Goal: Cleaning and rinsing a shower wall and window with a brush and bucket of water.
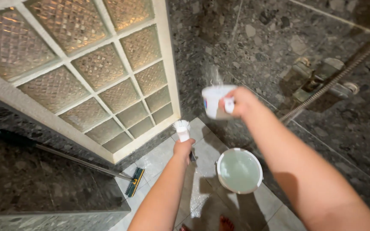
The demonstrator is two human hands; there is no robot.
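Right forearm sweeps up from five o'clock, closest to the lens, and the right hand (pixel 241 102) is wrapped tight around the handle of a white cup (pixel 215 99), tipped toward the dark speckled stone wall (pixel 253 38) at twelve o'clock, a little spray of water flying off its rim. Left hand (pixel 183 148), near the centre, is fisted around a small white scrub brush (pixel 181 128), bristles pointing up toward the glass-block window (pixel 108 72) that fills ten o'clock. Below the cup, at five o'clock from the brush, a white bucket (pixel 239 170) sits on the grey tiled floor (pixel 159 160), full of pale water. Over at eight o'clock, a long-handled floor scrubber (pixel 134 181) lies with its green head on the tiles. A shower hose (pixel 347 64) runs across the wall at two o'clock. Bare toes (pixel 226 223) show at six.
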